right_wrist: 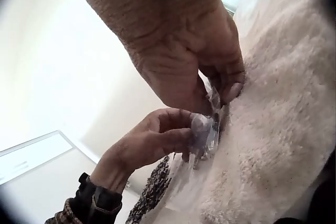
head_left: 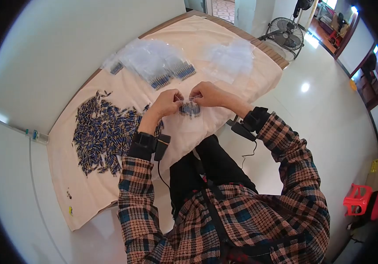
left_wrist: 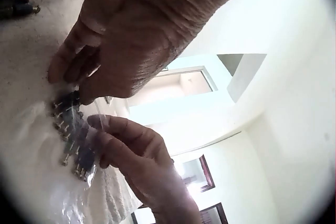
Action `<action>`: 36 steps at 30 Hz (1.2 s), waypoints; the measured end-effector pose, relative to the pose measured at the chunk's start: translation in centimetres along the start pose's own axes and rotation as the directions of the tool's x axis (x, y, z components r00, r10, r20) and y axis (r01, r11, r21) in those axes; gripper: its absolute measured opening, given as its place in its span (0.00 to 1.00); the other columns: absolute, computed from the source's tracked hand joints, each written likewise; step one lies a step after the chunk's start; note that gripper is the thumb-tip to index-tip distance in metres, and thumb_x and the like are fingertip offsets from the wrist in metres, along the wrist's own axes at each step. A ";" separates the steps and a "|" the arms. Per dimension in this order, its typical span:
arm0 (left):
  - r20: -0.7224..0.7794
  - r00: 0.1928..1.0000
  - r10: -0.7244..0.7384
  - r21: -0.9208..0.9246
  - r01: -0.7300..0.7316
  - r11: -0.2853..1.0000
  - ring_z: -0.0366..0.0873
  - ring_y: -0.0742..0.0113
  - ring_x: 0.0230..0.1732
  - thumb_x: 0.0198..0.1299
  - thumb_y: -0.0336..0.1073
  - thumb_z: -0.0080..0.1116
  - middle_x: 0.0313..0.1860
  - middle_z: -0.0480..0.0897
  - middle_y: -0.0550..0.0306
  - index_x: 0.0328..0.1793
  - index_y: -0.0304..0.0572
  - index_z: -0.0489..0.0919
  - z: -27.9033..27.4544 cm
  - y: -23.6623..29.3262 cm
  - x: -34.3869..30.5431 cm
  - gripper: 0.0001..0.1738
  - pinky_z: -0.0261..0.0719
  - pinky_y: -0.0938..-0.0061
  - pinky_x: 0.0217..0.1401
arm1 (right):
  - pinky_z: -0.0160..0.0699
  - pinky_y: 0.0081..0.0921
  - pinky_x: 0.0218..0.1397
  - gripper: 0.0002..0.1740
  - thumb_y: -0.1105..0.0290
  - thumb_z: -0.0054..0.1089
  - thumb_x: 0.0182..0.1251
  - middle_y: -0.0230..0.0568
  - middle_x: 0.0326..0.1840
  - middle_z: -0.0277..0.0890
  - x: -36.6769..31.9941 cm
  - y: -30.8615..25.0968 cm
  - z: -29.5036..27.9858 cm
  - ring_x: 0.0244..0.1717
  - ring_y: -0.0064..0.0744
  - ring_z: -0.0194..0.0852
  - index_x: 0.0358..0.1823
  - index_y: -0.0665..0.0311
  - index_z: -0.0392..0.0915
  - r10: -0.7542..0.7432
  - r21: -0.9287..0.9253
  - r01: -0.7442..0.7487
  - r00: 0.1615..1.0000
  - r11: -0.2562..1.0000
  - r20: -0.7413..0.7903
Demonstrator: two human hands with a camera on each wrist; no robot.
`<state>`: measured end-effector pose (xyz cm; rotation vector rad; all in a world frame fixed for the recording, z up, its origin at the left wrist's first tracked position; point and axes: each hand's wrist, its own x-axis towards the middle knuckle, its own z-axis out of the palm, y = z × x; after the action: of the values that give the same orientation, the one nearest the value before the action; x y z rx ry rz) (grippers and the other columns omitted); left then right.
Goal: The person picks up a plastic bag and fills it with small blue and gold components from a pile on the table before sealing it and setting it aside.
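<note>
A clear plastic bag [head_left: 190,109] with a row of small dark-blue pieces with brass-coloured ends lies near the table's front edge. Its left upper corner is pinched by the left hand [head_left: 169,102], its right upper corner by the right hand [head_left: 209,94]. In the left wrist view the left hand [left_wrist: 131,29] and right hand [left_wrist: 144,163] hold the bag's edge above the blue pieces [left_wrist: 73,134]. The right wrist view shows the right hand [right_wrist: 184,50] and left hand [right_wrist: 147,142] close together at the crinkled bag [right_wrist: 206,134].
Left of the hands, a large pile of loose blue pieces [head_left: 105,132] covers the cloth [head_left: 83,193]. Filled bags [head_left: 153,61] lie behind the hands, with flat clear bags [head_left: 230,57] to their right. A floor fan [head_left: 284,34] and red stool [head_left: 357,200] stand beyond the table.
</note>
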<state>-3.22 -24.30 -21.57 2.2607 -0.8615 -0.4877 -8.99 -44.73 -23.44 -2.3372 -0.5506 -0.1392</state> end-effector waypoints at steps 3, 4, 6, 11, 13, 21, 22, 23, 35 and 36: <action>0.051 0.998 -0.022 -0.104 0.027 0.994 0.77 0.68 0.24 0.54 0.25 0.60 0.26 0.80 0.55 0.38 0.34 0.78 -0.2 -0.2 -0.1 0.05 0.75 0.75 0.28 | 0.79 0.35 0.44 0.11 0.73 0.59 0.48 0.51 0.32 0.82 0.1 0.1 0.1 0.37 0.46 0.81 0.33 0.66 0.84 0.006 0.056 -0.008 1.000 0.998 0.026; 0.077 0.997 -0.029 -0.155 0.041 0.987 0.75 0.72 0.21 0.55 0.24 0.60 0.25 0.79 0.58 0.37 0.33 0.78 -0.2 -0.3 -0.1 0.04 0.74 0.77 0.26 | 0.79 0.35 0.44 0.11 0.73 0.59 0.48 0.51 0.32 0.82 0.1 0.0 0.2 0.37 0.46 0.81 0.33 0.66 0.84 0.007 0.056 -0.008 1.000 0.998 0.029; 0.093 0.995 -0.041 -0.203 0.060 0.977 0.75 0.72 0.21 0.55 0.23 0.60 0.25 0.79 0.58 0.37 0.34 0.78 -0.3 -0.5 -0.1 0.04 0.74 0.77 0.26 | 0.78 0.35 0.45 0.11 0.74 0.57 0.49 0.51 0.33 0.81 -0.1 -0.2 0.2 0.38 0.47 0.81 0.34 0.66 0.84 0.013 0.068 -0.015 1.000 0.998 0.025; 0.126 0.991 -0.038 -0.363 0.082 0.928 0.75 0.74 0.22 0.55 0.22 0.59 0.24 0.78 0.60 0.35 0.35 0.78 -0.5 -0.9 -0.4 0.03 0.74 0.79 0.26 | 0.78 0.31 0.44 0.13 0.79 0.54 0.49 0.52 0.34 0.82 -0.5 -0.6 0.2 0.36 0.42 0.80 0.38 0.69 0.83 -0.052 0.105 0.055 0.998 0.993 -0.026; 0.131 0.991 -0.030 -0.401 0.081 0.913 0.75 0.74 0.22 0.55 0.22 0.59 0.24 0.78 0.61 0.35 0.36 0.77 -0.4 -0.8 -0.6 0.03 0.74 0.80 0.26 | 0.78 0.32 0.45 0.13 0.78 0.54 0.49 0.52 0.34 0.82 -0.6 -0.9 0.0 0.37 0.43 0.81 0.37 0.68 0.83 -0.025 0.158 0.027 1.000 0.987 -0.013; 0.151 0.989 -0.013 -0.316 0.061 0.947 0.72 0.77 0.23 0.54 0.20 0.56 0.23 0.77 0.63 0.34 0.35 0.80 -0.7 0.2 -1.6 0.05 0.72 0.80 0.28 | 0.77 0.30 0.43 0.15 0.79 0.53 0.48 0.51 0.33 0.81 -0.5 -1.2 -0.3 0.35 0.39 0.79 0.38 0.69 0.83 -0.052 0.166 0.045 0.998 0.985 0.039; 0.148 0.989 -0.028 -0.314 0.074 0.946 0.72 0.77 0.23 0.53 0.20 0.56 0.23 0.77 0.63 0.34 0.35 0.81 -0.6 0.4 -1.7 0.05 0.71 0.80 0.28 | 0.77 0.30 0.43 0.15 0.79 0.53 0.48 0.51 0.34 0.81 -0.4 -1.3 -0.4 0.36 0.40 0.80 0.38 0.69 0.83 -0.028 0.146 0.016 0.997 0.989 0.076; 0.146 0.988 -0.044 -0.312 0.088 0.946 0.71 0.77 0.23 0.53 0.20 0.56 0.23 0.77 0.63 0.34 0.34 0.81 -0.5 0.5 -1.8 0.05 0.71 0.79 0.28 | 0.77 0.30 0.44 0.15 0.79 0.53 0.48 0.52 0.35 0.81 -0.5 -1.3 -0.5 0.37 0.40 0.80 0.38 0.68 0.83 -0.002 0.125 -0.012 0.994 0.992 0.113; 0.055 0.986 0.160 -0.028 -0.158 0.987 0.80 0.60 0.29 0.49 0.27 0.59 0.27 0.82 0.46 0.35 0.32 0.82 1.3 -0.2 -2.5 0.08 0.76 0.69 0.36 | 0.75 0.36 0.47 0.11 0.78 0.54 0.50 0.53 0.35 0.79 -0.6 -0.9 0.7 0.41 0.50 0.77 0.35 0.66 0.83 -0.018 0.091 0.003 0.986 0.996 0.166; 0.078 0.990 0.121 -0.005 -0.121 0.993 0.80 0.58 0.30 0.49 0.28 0.59 0.27 0.82 0.45 0.35 0.32 0.82 1.2 -0.2 -2.6 0.08 0.76 0.68 0.37 | 0.75 0.36 0.47 0.11 0.78 0.54 0.50 0.53 0.35 0.79 -0.6 -1.1 0.8 0.41 0.50 0.77 0.35 0.66 0.83 -0.019 0.092 0.004 0.986 0.996 0.166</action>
<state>-5.69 -22.92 -22.26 2.1864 -1.0314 -0.5233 -10.06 -43.70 -23.51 -2.2696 -0.6394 0.0764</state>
